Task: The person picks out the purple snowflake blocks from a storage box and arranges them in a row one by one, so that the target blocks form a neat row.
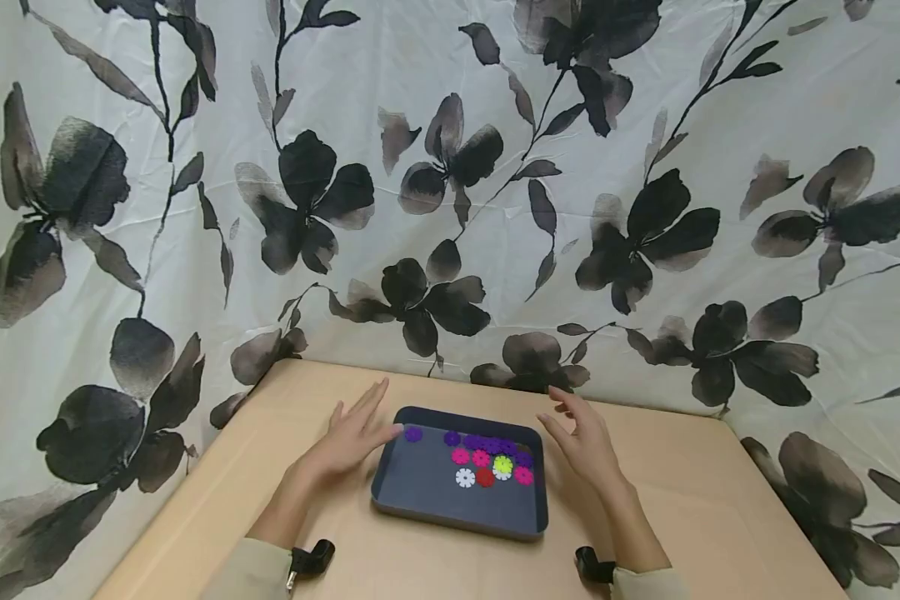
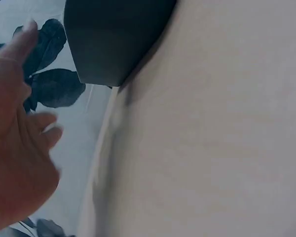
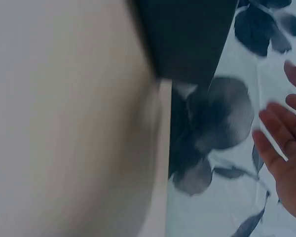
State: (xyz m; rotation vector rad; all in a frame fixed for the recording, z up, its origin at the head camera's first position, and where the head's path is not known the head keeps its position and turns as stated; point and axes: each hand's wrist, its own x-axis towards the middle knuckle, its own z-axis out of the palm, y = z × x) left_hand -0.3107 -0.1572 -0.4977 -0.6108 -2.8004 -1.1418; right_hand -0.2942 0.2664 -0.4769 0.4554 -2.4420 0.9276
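Note:
A dark grey tray [image 1: 427,492] lies on the table with several small notched plastic discs in it. Most form a cluster toward its right half: purple discs [image 1: 487,444] at the back, pink discs [image 1: 460,456], a white disc [image 1: 465,477], a red disc [image 1: 484,477] and a yellow-green disc [image 1: 503,464] overlapping another white one. One purple disc [image 1: 413,433] lies apart in the back left corner. My left hand [image 1: 348,437] is beside the tray's left side, fingers extended, thumb tip overlapping the rim in the head view. Off the back right corner, my right hand [image 1: 585,442] holds nothing, fingers loosely bent.
The light wood-coloured tabletop [image 1: 450,575] reaches back to a white cloth [image 1: 450,50] with dark flowers, which hangs behind and at the left. Each wrist wears a black camera; the left one [image 1: 315,557] sits at the sleeve's cuff.

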